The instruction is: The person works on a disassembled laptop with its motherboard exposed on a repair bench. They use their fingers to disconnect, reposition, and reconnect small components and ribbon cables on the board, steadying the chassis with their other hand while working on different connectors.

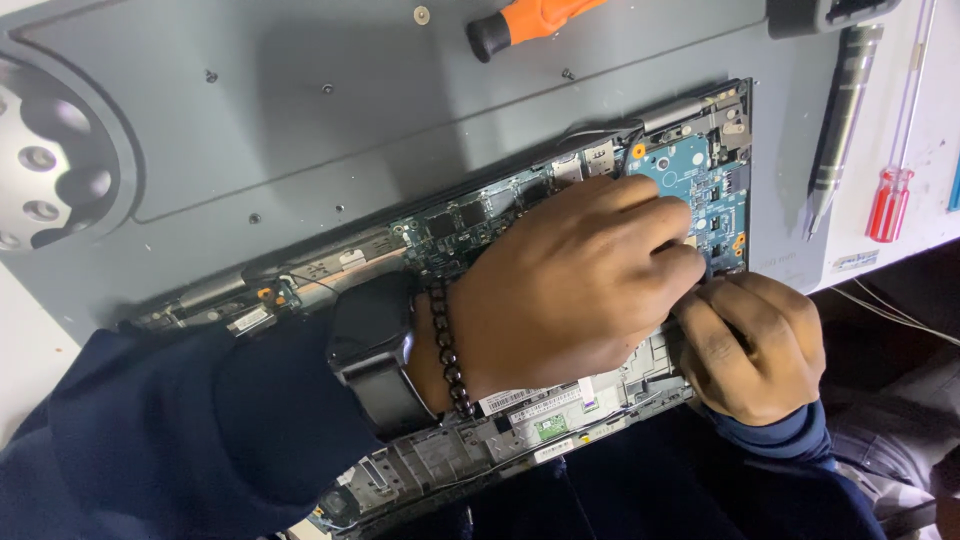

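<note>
Opened laptop [560, 420] lies diagonally on the bench [930, 150]. Left hand [570, 285] rests over its circuit board [690, 180], fingers curled together; right hand [755, 345] — touching, at the board's near edge — fingers bunched, grip hidden.

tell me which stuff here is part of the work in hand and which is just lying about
In use: left hand and right hand, both on the opened laptop.

Lying about: orange-handled screwdriver, silver driver, red-handled screwdriver, grey mat.

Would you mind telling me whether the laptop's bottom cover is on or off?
Off: the laptop lies with its circuit boards exposed, beneath the left hand and right hand.
</note>
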